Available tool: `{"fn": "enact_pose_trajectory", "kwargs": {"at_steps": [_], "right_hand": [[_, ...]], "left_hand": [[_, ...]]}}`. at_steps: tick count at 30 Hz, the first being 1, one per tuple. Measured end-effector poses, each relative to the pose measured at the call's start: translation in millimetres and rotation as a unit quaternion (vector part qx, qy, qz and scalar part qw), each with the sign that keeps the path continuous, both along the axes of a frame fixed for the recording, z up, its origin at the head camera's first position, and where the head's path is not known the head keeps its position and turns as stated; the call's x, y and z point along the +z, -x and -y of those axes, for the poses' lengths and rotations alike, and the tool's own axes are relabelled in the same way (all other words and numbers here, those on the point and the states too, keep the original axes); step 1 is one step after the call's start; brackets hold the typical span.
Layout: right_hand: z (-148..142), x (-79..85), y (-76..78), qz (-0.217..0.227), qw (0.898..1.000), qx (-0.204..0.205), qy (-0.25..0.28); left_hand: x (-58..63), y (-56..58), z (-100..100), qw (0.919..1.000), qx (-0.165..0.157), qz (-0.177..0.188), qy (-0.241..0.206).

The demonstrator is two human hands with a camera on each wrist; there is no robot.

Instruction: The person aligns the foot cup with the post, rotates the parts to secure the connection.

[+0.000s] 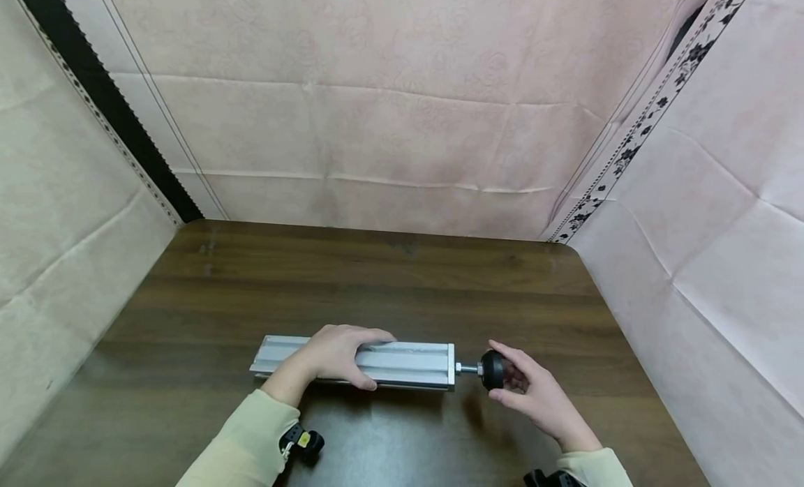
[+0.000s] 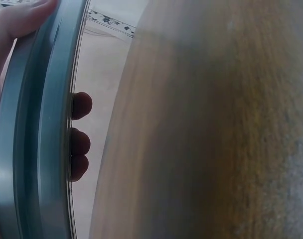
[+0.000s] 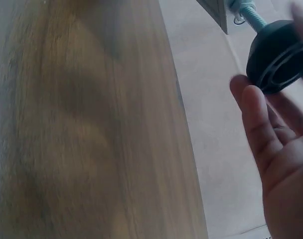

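A silver grooved aluminium profile is held level above the table in the head view. My left hand grips it near its middle, thumb on the near side. In the left wrist view, fingertips curl past the edge of the profile. From the profile's right end a threaded rod with nuts sticks out, carrying a round black levelling foot. My right hand pinches the foot by its rim. The right wrist view shows the hollow underside of the foot and fingers blurred at its edge.
A brown wood-grain table lies below both hands. Pale creased cloth hangs behind it, with more cloth at the left and the right. Dark wrist devices are strapped on at the sleeves.
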State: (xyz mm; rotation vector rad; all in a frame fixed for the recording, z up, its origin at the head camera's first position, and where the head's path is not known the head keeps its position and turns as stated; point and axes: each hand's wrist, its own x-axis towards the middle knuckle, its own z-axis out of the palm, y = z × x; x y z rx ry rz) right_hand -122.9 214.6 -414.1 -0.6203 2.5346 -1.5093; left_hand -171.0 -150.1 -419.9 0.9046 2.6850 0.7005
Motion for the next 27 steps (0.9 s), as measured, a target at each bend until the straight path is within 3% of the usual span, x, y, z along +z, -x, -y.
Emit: {"fn": "enact_pose_trajectory", "kwargs": {"at_steps": [2, 4, 6, 9, 13, 18, 22, 25, 27], "right_hand": [[0.1, 1.4, 0.2, 0.039, 0.999, -0.020, 0.001], [-1.2, 0.8, 0.3, 0.048, 0.999, -0.025, 0.007], [-4.2, -1.6, 0.1, 0.027, 0.999, -0.009, 0.030], [-8.4, -4.5, -0.4, -0.038, 0.997, 0.033, 0.058], [-7.5, -3.2, -1.2, -0.071, 0.993, 0.070, 0.067], [-3.3, -0.8, -0.7, -0.054, 0.998, 0.032, 0.018], [-0.9, 0.8, 1.5, 0.001, 1.000, -0.013, -0.008], [-0.7, 0.1, 2.5, 0.031, 0.999, -0.022, -0.006], [-2.0, -1.2, 2.0, 0.023, 1.000, -0.017, 0.005]], "left_hand": [[0.5, 0.1, -0.9, 1.0000, -0.001, 0.001, -0.001], [1.1, -0.4, -1.5, 1.0000, 0.001, 0.005, 0.000], [1.2, -0.8, -1.6, 1.0000, 0.001, 0.006, 0.000], [1.5, -1.4, -1.3, 1.0000, 0.002, 0.006, -0.003], [1.5, -1.5, -0.6, 1.0000, 0.003, 0.007, -0.006], [2.1, -1.1, -0.8, 1.0000, 0.001, 0.009, 0.000], [3.1, -0.6, -1.6, 1.0000, 0.000, 0.005, 0.001], [2.6, 0.1, -1.1, 1.0000, 0.001, 0.004, 0.001], [2.2, 0.5, -0.7, 1.0000, 0.001, 0.005, -0.001]]}}
